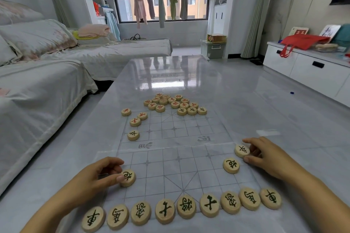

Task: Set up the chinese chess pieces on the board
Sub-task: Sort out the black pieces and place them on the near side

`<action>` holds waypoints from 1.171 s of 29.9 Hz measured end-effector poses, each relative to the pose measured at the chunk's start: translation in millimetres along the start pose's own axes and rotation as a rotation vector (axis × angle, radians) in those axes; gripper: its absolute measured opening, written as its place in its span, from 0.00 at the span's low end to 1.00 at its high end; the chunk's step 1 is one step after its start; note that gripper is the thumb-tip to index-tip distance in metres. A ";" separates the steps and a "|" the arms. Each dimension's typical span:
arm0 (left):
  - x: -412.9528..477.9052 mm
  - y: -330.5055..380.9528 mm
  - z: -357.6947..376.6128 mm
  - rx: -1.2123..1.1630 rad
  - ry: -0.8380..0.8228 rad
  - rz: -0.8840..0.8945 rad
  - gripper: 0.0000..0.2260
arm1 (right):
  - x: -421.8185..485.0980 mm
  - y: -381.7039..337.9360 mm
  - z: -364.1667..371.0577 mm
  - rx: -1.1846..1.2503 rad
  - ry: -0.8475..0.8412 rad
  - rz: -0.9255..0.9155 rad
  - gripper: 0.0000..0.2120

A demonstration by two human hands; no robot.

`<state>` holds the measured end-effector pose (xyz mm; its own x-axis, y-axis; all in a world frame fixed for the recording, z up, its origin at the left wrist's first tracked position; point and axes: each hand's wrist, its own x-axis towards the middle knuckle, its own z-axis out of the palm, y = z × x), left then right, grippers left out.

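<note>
A translucent chess board sheet (174, 157) lies on the glossy table. Along its near edge stands a row of several round wooden pieces with black characters (186, 206). My left hand (98, 178) pinches a black cannon piece (128, 177) at the board's near left. My right hand (265, 154) pinches a black soldier piece (242, 150) at the right edge. Another black cannon piece (231, 165) lies just below it, free. A heap of red-lettered pieces (174, 103) sits at the far edge. Three red pieces (135, 121) and one black soldier (133, 135) lie at the far left.
The table (189, 73) stretches away towards a window with hanging clothes. A covered sofa (37, 73) runs along the left. A white cabinet (306, 68) with a red bag stands at the right.
</note>
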<state>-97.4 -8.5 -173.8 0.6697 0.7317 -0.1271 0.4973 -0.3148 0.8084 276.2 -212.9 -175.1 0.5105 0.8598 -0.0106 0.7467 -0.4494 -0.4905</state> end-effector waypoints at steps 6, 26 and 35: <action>0.1 -0.1 0.3 -0.002 0.009 -0.013 0.36 | 2.0 -2.5 1.6 -0.057 -0.010 0.010 0.21; 71.1 32.8 7.5 0.312 0.314 -0.015 0.17 | 11.6 -0.5 2.9 -0.076 -0.040 0.040 0.18; 108.5 45.1 36.1 0.582 0.270 -0.051 0.13 | 11.5 0.0 0.8 -0.051 -0.085 0.023 0.15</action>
<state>17.6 34.9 -171.8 0.5121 0.8573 0.0533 0.7939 -0.4961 0.3517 281.8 -202.9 -175.9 0.4918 0.8654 -0.0961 0.7568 -0.4795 -0.4443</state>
